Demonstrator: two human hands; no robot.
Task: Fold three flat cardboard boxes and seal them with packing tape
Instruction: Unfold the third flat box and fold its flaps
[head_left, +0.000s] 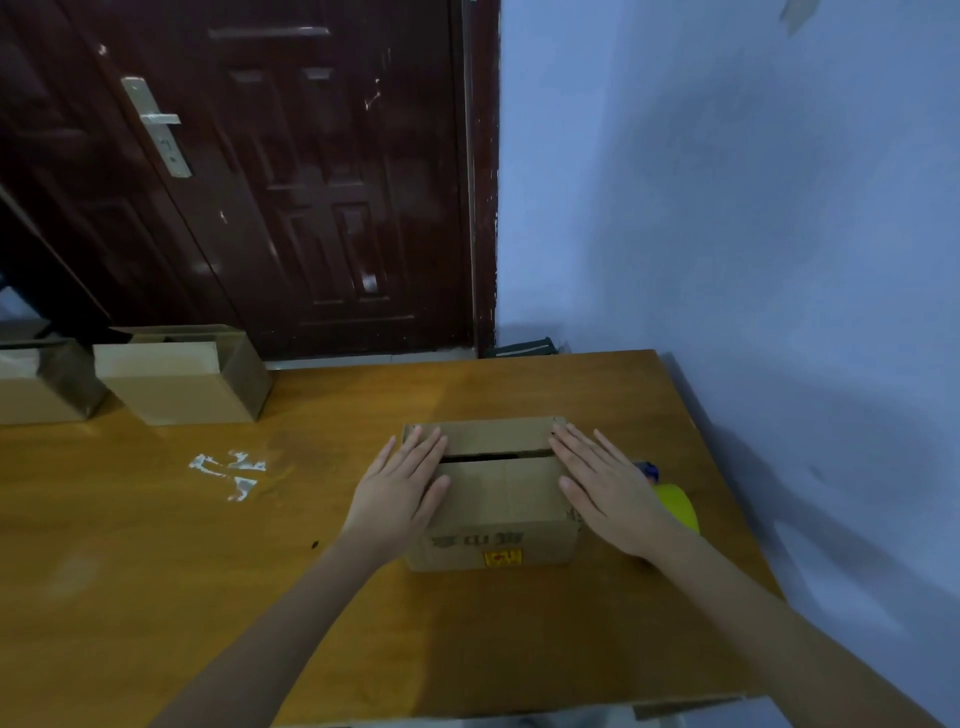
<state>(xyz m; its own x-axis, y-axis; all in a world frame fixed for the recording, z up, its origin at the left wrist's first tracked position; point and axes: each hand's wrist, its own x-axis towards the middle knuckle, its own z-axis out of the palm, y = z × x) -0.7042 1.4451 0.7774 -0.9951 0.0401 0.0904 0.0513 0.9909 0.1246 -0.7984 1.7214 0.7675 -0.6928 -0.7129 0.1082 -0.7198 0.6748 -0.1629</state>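
wooden bench (156, 545) by a blue wall; my left hand (400, 488) and right hand (608, 488) press flat, fingers straight, on the box (498, 493): light, springy flaps, best pinned beside the seam.

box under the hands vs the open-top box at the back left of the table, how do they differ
The box under the hands has its top flaps folded shut, with a dark gap between them; the back-left box has a flap standing up. The left hand and right hand press flat on the near box; nothing touches the far one. Both are brown cardboard on the table.
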